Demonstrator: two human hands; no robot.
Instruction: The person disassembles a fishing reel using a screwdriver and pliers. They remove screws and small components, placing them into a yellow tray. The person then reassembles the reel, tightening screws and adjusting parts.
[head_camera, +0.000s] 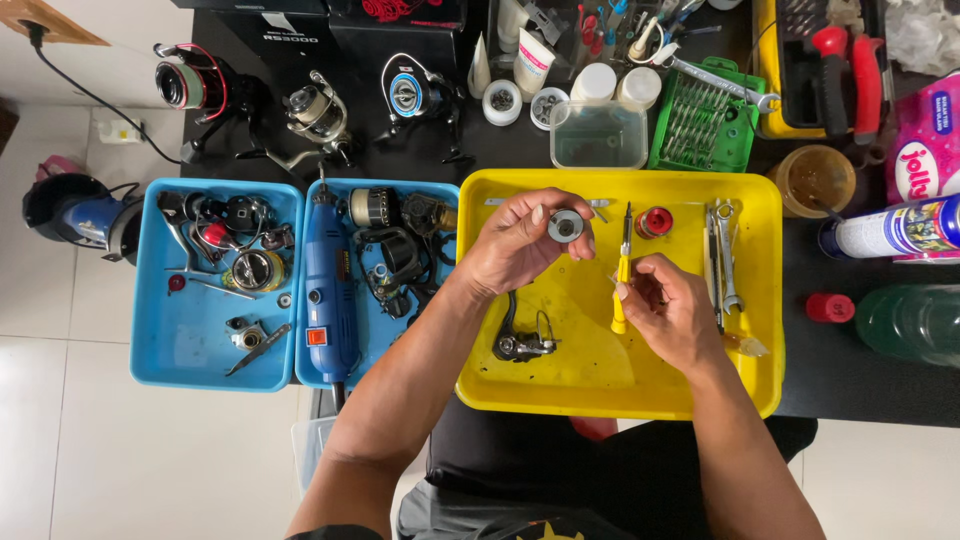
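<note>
A small round metal reel part (565, 226), disc-shaped with a dark centre hole, is held up above the far half of the yellow tray (760, 300). It is pinched at its rim between thumb and fingertips of the left hand (520, 245), so that grip is narrow and closed on the part, with the flat face and its hole turned toward the camera.

Just to the right of it, a yellow-handled screwdriver (621, 280) is held by the right hand (670, 310); that grip is closed around the handle. The long axis of the tool runs nearly upright in the view, tip pointing away from the body, and the tip stands beside the disc, near but apart from it. The right hand is lower and nearer the body than the left.

Inside the tray, a dark reel frame (520, 340), a red round part (655, 222) and wrenches (722, 255) are seen. Two blue trays (180, 360) with reel parts and a blue rotary tool (328, 290) lie to the left on the dark desk (860, 380).
</note>
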